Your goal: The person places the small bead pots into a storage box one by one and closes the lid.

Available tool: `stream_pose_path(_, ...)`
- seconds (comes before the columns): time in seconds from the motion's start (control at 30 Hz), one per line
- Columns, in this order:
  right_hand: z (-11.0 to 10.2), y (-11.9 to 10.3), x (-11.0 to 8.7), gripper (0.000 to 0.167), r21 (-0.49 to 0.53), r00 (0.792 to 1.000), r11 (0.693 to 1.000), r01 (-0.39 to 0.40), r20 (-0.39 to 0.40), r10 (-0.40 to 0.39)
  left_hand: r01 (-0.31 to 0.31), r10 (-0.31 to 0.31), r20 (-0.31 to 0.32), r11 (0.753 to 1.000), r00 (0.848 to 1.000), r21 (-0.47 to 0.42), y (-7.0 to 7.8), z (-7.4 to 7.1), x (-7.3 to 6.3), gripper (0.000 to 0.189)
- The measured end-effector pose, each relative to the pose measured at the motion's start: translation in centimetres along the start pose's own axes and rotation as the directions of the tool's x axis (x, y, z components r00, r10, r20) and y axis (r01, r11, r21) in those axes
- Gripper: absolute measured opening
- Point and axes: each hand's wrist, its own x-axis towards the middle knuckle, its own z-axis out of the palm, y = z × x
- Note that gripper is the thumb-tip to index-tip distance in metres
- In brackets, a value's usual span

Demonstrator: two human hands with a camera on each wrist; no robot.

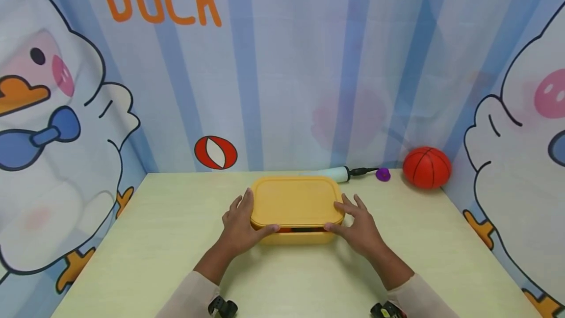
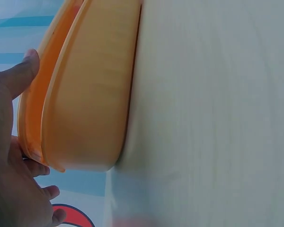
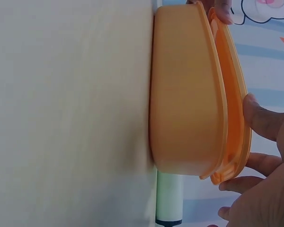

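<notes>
A yellow plastic box [image 1: 297, 238] stands on the table, its yellow lid [image 1: 296, 201] raised at the near edge so that a gap shows. Through this gap something orange-red and something dark can be seen, too little to name. The left hand [image 1: 240, 224] holds the lid by its left side, thumb on the near edge. At the opposite side the right hand [image 1: 361, 229] grips the lid between thumb and fingers. Both wrist views show the lid tilted away from the rim of the box [image 3: 187, 94], with the thumbs on the lid's edge.
Behind the box a pale blue hand pump [image 1: 336, 174] with a black nozzle lies along the back edge of the table [image 1: 185, 229]. A small purple item [image 1: 383, 174] and a red ball with black lines [image 1: 426, 168] are to its right. A duck-print curtain [image 1: 291, 63] surrounds the table.
</notes>
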Motion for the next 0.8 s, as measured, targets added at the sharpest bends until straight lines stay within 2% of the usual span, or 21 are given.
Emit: stream_pose_path(0.8,0.4,0.8,-0.1,0.074,0.006,1.000,1.000,-0.014,0.016,0.014,0.054,-0.053,0.018,0.998,0.998,-0.033,-0.4,1.1,-1.3,0.126)
